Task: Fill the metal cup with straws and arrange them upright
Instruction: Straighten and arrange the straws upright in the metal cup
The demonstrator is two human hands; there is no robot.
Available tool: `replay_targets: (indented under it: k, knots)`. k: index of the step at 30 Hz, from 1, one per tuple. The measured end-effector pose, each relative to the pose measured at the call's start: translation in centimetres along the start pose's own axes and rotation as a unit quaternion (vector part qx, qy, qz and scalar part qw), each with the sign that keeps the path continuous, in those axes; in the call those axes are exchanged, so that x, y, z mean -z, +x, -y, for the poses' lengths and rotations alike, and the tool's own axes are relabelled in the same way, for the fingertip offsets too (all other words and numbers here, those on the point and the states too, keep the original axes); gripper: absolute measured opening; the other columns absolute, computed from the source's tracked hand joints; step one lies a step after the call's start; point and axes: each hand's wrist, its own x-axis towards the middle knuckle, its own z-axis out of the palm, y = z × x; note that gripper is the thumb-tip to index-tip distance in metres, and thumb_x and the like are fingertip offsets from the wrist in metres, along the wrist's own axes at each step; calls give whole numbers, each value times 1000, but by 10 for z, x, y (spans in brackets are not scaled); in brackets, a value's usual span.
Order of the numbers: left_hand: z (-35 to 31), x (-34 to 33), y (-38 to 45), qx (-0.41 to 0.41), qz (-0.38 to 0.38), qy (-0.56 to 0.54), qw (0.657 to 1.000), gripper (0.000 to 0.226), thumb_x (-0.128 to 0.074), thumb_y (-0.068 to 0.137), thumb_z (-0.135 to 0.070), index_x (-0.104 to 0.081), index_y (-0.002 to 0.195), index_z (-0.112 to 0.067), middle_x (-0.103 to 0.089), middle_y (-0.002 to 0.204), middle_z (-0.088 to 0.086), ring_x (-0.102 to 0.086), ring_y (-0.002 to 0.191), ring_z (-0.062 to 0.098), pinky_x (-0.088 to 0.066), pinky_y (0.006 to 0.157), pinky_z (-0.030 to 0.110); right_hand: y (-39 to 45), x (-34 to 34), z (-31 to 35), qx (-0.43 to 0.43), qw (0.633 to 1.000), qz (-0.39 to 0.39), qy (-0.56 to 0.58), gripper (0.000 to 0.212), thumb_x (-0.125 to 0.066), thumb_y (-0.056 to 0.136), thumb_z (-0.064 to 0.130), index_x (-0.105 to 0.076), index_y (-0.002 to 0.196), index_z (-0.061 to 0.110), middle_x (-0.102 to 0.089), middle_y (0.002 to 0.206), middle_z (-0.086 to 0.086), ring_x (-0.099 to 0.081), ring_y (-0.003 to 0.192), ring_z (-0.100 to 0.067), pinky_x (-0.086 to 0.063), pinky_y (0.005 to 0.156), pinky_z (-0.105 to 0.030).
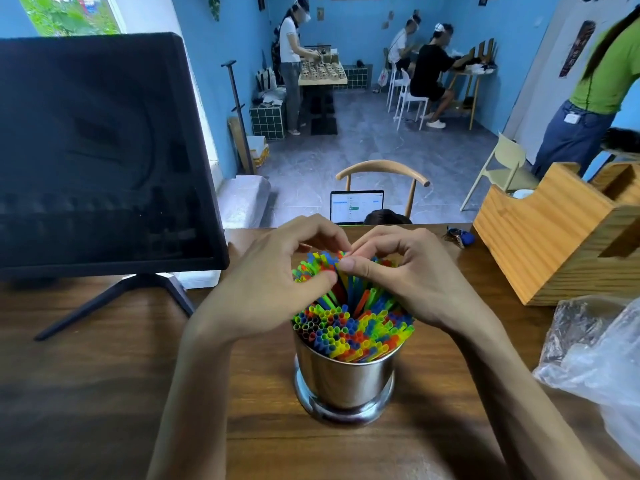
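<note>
Forearms, both mine, reach up from the near edge on either side of the metal cup [344,382], which stands upright on the wooden surface [104,375], approx. centre. Cup is packed w/ coloured straws [353,332]: blue, yellow, green, orange, red. Straws at the cup's near rim show open ends toward the camera; a gap opens at the middle of the bundle, and the far straws lean away from me.

Left hand [273,275]: above the cup's left side, fingers curled over the far straws, thumb pressed against the bundle; grip closed on the straws. Right hand [405,271]: above the cup's right side, thumb and fingers curled and pinching straw tops at the far centre; grip likewise closed on the straws. Fingertips of both hands meet over the far part of the bundle.

Left of the cup: dark monitor [100,150] on a splayed black stand, screen off. Right of the cup, farther back: wooden box [554,233] w/ open compartments. Right of the cup, nearer: crumpled clear plastic bag [599,362] at the frame edge. Beyond the cup, past the surface's far edge: wooden chair [382,169] back and a lit laptop [356,206] screen. Room behind has blue walls; several people at tables, one standing at far right.
</note>
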Motion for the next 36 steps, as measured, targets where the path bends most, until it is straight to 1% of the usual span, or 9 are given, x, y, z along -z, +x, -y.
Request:
replay_targets:
  k: [5,12,19,24,27,30,32,34,36]
  knots:
    - [-1,-5,2,8,-6,19,1000,26,-80,84,-30,-64,102,-39,-67,106,-19,-64,105,5,-56,90,39,1,4,-3,3,1000,29,2,27,-70,81,51,-81,80,27,-73,93,18,-67,95,-2,-52,78,-18]
    - [3,-5,3,-1,-50,52,997,18,-82,80,-36,-70,93,-41,-68,99,-22,-62,102,0,-54,86,28,1,12,-8,9,997,78,-9,33,-66,83,54,-82,90,27,-72,103,20,-65,108,-1,-49,89,-17]
    - [2,-8,4,-9,-71,90,993,22,-80,82,-38,-72,101,-46,-66,100,-27,-58,106,-1,-49,85,23,2,8,-9,0,998,53,20,28,-69,80,53,-81,86,29,-73,99,15,-67,100,-5,-53,84,-23]
    - [4,-9,5,-65,-116,95,987,23,-90,71,-39,-78,90,-38,-69,90,-23,-61,99,8,-52,82,38,3,0,-10,-4,999,5,47,22,-74,74,49,-78,76,27,-72,91,18,-68,90,-1,-50,75,-13]
    - [5,-10,4,-75,-164,86,980,19,-91,68,-37,-79,83,-37,-70,82,-17,-62,94,9,-52,77,34,4,-5,-11,-12,996,-34,86,30,-77,71,49,-80,76,20,-76,88,9,-71,85,-10,-54,74,-24]
    - [0,-9,2,-61,-188,50,979,19,-84,68,-48,-78,83,-39,-70,83,-11,-63,89,5,-48,74,18,4,-8,-9,-13,990,-39,136,30,-73,80,46,-81,83,16,-77,88,2,-72,86,-15,-55,76,-29]
    - [-5,-9,4,-58,-214,-26,975,15,-83,73,-40,-75,83,-33,-73,81,-8,-65,79,2,-44,67,10,4,-9,-8,-3,991,-24,135,28,-68,90,47,-80,91,21,-77,91,3,-72,90,-12,-55,80,-28]
    - [-10,-10,6,-63,-269,-144,950,15,-83,78,-21,-71,87,-24,-76,80,-6,-69,72,3,-47,66,12,3,-8,-8,-9,993,2,117,31,-63,93,48,-79,98,21,-77,95,6,-72,94,-13,-57,83,-30]
    - [-11,-10,7,-66,-333,-251,906,17,-79,81,-18,-68,94,-20,-78,81,-4,-70,70,8,-50,64,17,2,-5,-6,-13,994,26,104,32,-63,91,44,-79,101,17,-77,98,8,-71,98,-10,-55,84,-24]
